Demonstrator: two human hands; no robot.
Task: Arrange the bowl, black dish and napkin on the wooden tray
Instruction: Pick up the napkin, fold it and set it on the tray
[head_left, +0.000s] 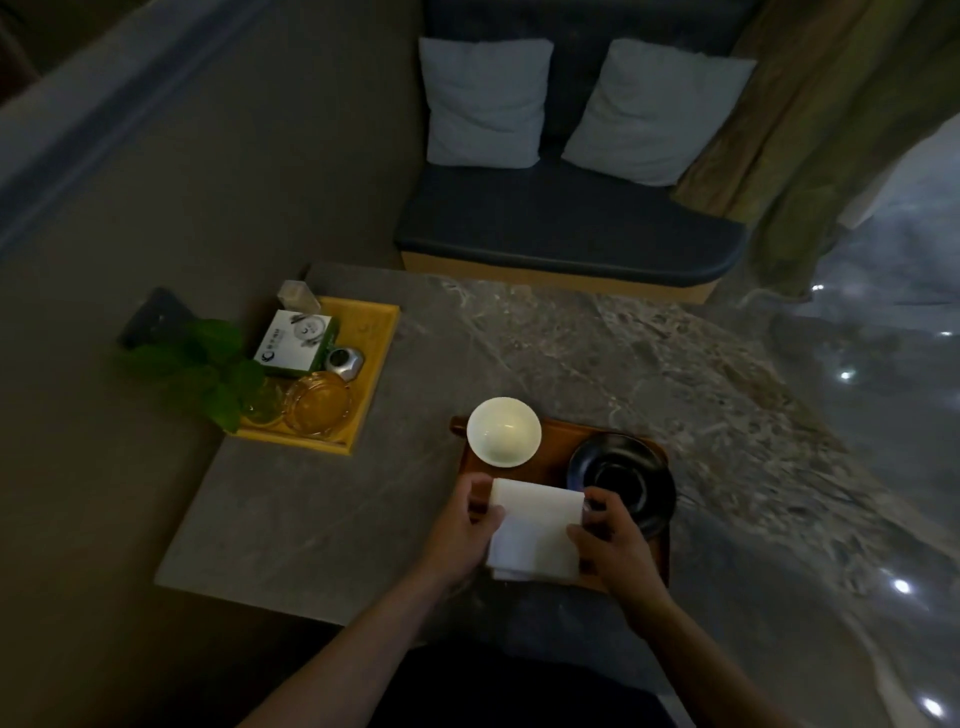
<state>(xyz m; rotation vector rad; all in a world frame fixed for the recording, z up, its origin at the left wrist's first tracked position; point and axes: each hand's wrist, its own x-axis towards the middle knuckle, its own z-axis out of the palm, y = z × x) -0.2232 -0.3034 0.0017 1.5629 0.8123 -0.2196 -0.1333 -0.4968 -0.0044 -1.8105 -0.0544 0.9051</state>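
Note:
A dark wooden tray (556, 452) lies on the grey marble table. A white bowl (503, 431) stands upright at its far left corner. A black dish (621, 478) sits at its far right. A folded white napkin (535, 530) rests on the near part of the tray. My left hand (462, 530) grips the napkin's left edge, thumb on top. My right hand (613, 535) pinches its right edge and covers part of the black dish's near rim.
A yellow tray (382, 332) at the table's far left holds a green-white box (296, 343), a glass ashtray (318, 402), a small metal item (343, 362) and a leafy plant (197, 369). A blue bench (566, 228) with two pillows stands beyond the table.

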